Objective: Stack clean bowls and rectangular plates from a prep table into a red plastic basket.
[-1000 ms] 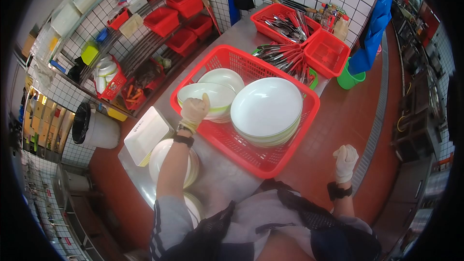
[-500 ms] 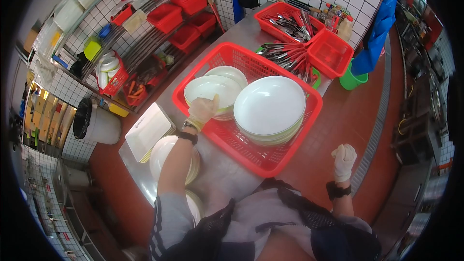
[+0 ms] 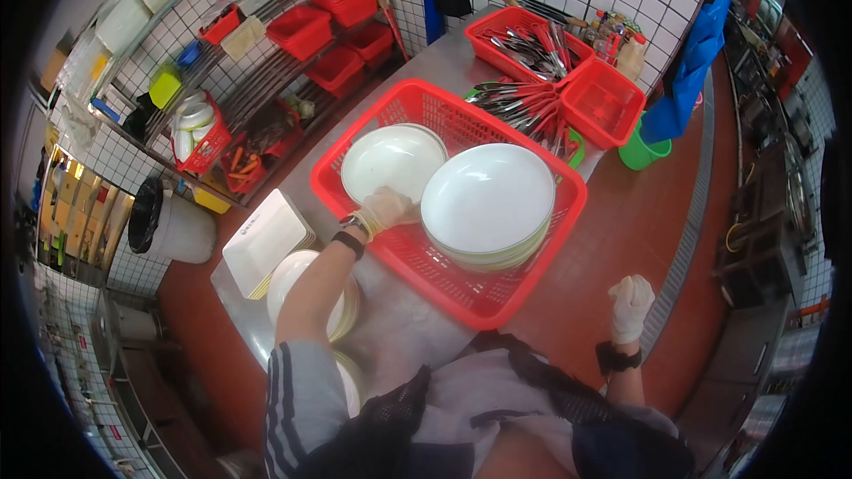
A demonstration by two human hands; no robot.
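A red perforated basket stands on the steel table. Inside it, a pile of smaller white plates lies on the left and a taller stack of large white plates on the right. My left hand, in a pale glove, is at the near edge of the smaller plates, between the two stacks; its fingertips are hidden, so its grip is unclear. Away from the table on the right, my right hand, also gloved, is held up in a loose fist over the floor, with nothing visible in it.
Rectangular white dishes and round plates are stacked on the table at left. Behind the basket are red-handled utensils and a small red basket. A green bucket stands on the floor; a shelf holds red bins.
My left hand has moved slightly right and toward me along the smaller plates. The tilted upper plate now lies more evenly over the pile. My right hand remains closed in nearly the same place.
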